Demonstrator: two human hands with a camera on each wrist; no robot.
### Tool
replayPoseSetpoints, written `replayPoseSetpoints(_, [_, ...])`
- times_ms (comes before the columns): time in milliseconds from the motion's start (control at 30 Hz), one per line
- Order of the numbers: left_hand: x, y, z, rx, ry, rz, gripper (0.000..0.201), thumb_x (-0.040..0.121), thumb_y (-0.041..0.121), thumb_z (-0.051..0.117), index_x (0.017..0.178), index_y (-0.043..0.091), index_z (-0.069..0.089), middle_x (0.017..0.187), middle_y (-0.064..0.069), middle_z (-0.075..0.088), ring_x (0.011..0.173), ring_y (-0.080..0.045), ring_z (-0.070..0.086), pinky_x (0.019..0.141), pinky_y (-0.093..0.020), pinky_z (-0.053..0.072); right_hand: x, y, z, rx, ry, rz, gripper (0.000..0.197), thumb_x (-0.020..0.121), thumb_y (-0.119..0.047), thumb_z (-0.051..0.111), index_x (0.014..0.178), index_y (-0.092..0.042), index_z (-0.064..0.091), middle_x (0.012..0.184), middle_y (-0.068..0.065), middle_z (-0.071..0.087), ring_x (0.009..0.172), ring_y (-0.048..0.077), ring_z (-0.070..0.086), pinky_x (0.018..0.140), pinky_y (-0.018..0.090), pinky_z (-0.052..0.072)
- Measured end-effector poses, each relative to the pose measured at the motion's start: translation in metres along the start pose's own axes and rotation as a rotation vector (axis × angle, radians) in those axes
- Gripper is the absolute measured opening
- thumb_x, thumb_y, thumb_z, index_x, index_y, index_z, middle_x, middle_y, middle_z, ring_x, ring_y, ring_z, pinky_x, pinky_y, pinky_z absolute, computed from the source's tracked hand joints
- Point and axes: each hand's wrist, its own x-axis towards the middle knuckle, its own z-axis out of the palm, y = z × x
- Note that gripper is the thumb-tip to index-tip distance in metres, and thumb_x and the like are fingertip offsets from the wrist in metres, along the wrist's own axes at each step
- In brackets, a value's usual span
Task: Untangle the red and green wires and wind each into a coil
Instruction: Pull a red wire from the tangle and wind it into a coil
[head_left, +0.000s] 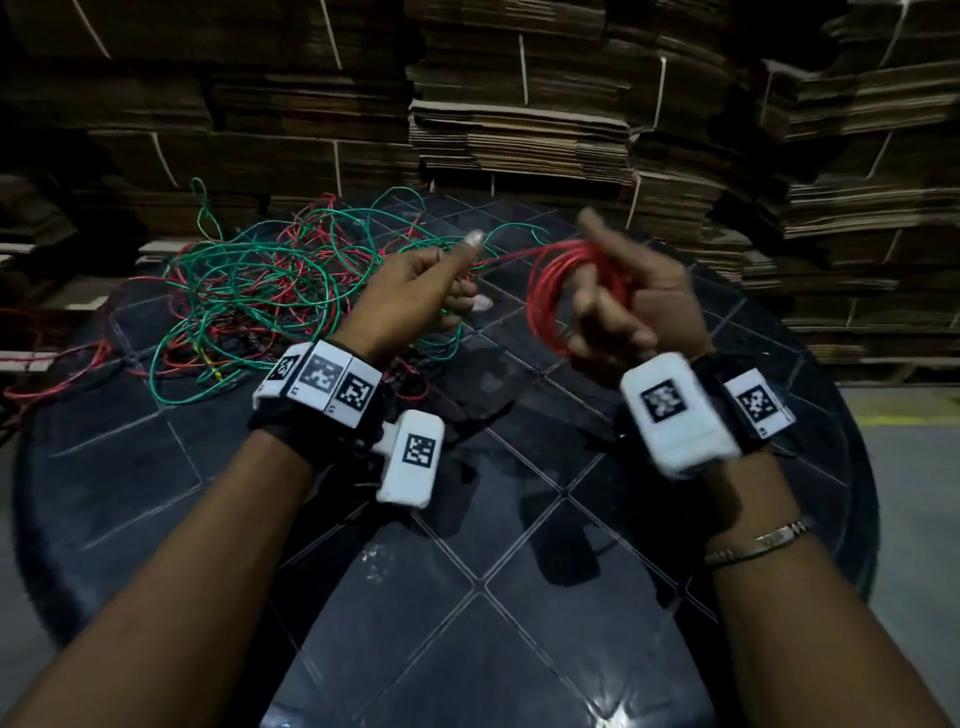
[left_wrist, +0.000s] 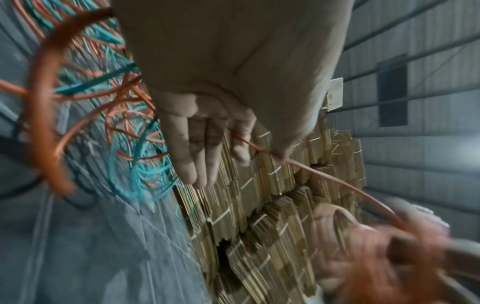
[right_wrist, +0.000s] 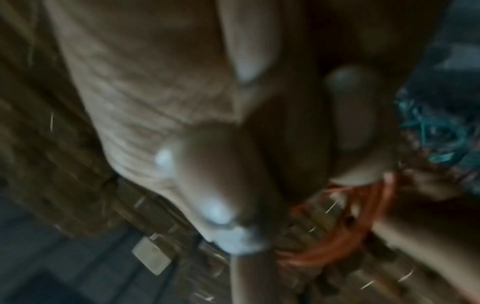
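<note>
A tangle of red and green wires (head_left: 270, 291) lies on the far left of the dark round table (head_left: 467, 571). My right hand (head_left: 618, 296) grips a coil of red wire (head_left: 550, 291) held above the table. A single red strand (head_left: 504, 254) runs from the coil to my left hand (head_left: 431, 291), which pinches it between thumb and forefinger. In the left wrist view that red strand (left_wrist: 311, 170) passes under the thumb toward the blurred right hand (left_wrist: 389, 236). The right wrist view is blurred; the red coil (right_wrist: 337, 236) shows beside the fingers.
Tall stacks of flattened cardboard (head_left: 519, 104) stand right behind the table. Some red wire (head_left: 57, 379) hangs over the table's left edge. The near half of the tabletop holds no wire.
</note>
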Motion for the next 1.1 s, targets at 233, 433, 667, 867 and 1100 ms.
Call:
replayPoseSetpoints(233, [0.000,-0.005,0.002,0.139,-0.146,0.091,0.054,0.095,0.055,0.067,0.053,0.021,0.064,0.083,-0.019,0.074,0.099,-0.026,0.074,0.076,-0.039,0.049,-0.002,-0.009,-0.028,0.603,0.026,-0.507,0.069,0.109,-0.049,0.029,0.130,0.012,0.054,0.079,0.010,0.071,0.049,0.012,0.060,0.055,0.020,0.043])
replayPoseSetpoints(433, [-0.016,0.001,0.015,0.257,-0.352,0.258,0.053,0.100,0.033,0.067,0.057,0.004,0.056,0.074,-0.028,0.061,0.081,-0.042,0.064,0.074,-0.038,0.042,0.014,-0.005,-0.018,0.379,0.426,-0.500,0.043,0.110,-0.023,0.036,0.132,0.013,0.045,0.140,0.030,0.056,0.131,0.030,0.057,0.104,0.029,0.047])
replayPoseSetpoints(667, [-0.014,0.001,0.010,0.303,-0.242,0.418,0.035,0.095,0.020,0.074,0.064,0.005,0.071,0.094,-0.015,0.070,0.100,-0.024,0.064,0.087,-0.038,0.050,0.037,0.027,-0.010,-0.279,0.627,-0.037,0.030,0.108,-0.019,0.046,0.111,0.007,0.060,0.130,0.024,0.064,0.114,0.027,0.066,0.101,0.033,0.052])
replayPoseSetpoints(867, [-0.004,-0.007,0.004,0.367,-0.119,0.399,0.041,0.097,0.033,0.067,0.058,0.022,0.061,0.062,0.013,0.052,0.066,0.000,0.046,0.064,-0.026,0.035,0.028,0.029,0.016,-0.434,0.348,0.299,0.068,0.106,-0.058,0.026,0.099,0.000,0.061,0.072,0.022,0.066,0.047,0.023,0.062,0.045,0.026,0.043])
replayPoseSetpoints(1100, [-0.003,-0.006,0.002,0.245,-0.090,0.263,0.032,0.105,0.030,0.061,0.083,0.006,0.062,0.068,0.006,0.064,0.052,-0.006,0.053,0.052,-0.021,0.041,0.019,0.020,0.020,-0.444,0.022,0.451,0.100,0.098,-0.072,0.024,0.092,0.020,0.064,0.041,0.014,0.053,0.021,0.008,0.026,0.034,0.022,0.010])
